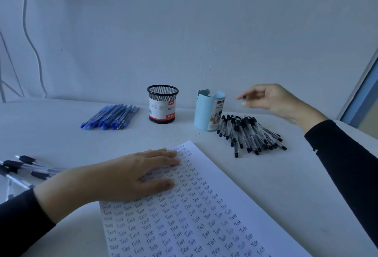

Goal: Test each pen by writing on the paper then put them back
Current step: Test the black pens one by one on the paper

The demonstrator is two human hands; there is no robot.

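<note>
A white paper (214,211) covered in rows of the word "Test" lies in front of me. My left hand (126,175) rests flat on its upper left part, fingers straight. My right hand (270,98) hovers in the air above a pile of black pens (249,132), fingers loosely extended and holding nothing. A bundle of blue pens (111,116) lies at the back left. A few more black pens (26,170) lie at the left edge, beside my left sleeve.
A black mesh pen cup (162,103) with a red and white label stands at the back centre. A light blue holder (208,111) stands to its right, next to the black pile. A wall runs behind the white table (286,175).
</note>
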